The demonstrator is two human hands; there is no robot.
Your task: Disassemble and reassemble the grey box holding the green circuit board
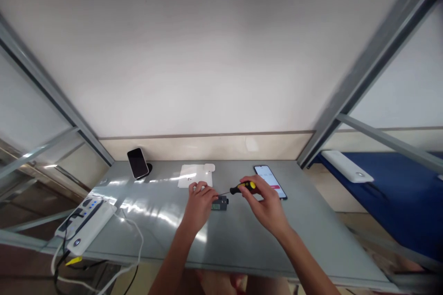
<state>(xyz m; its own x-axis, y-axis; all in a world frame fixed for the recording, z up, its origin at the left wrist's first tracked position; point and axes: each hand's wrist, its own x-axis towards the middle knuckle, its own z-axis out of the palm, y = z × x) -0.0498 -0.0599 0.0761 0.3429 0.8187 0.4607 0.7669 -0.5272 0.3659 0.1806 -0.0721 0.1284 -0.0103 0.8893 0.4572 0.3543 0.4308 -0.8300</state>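
My right hand (265, 200) is closed around the yellow and black handle of a screwdriver (247, 187), with its thin shaft pointing left. The shaft reaches towards the fingertips of my left hand (200, 200), above a small dark grey device (220, 203). That device lies on the grey table and has a greenish rectangle on its face. My left fingers are bent and hold it at its left side, hiding part of it. Where exactly the screwdriver's tip meets the device is too small to tell. Just behind my left hand lies a white sheet or flat packet (196, 174).
A phone (272, 180) with a lit screen lies behind my right hand. Another phone (137, 164) leans on a stand at the back left. A power strip (69, 228) and a white power bank (92, 227) with cables lie at the left edge of the table (304, 235).
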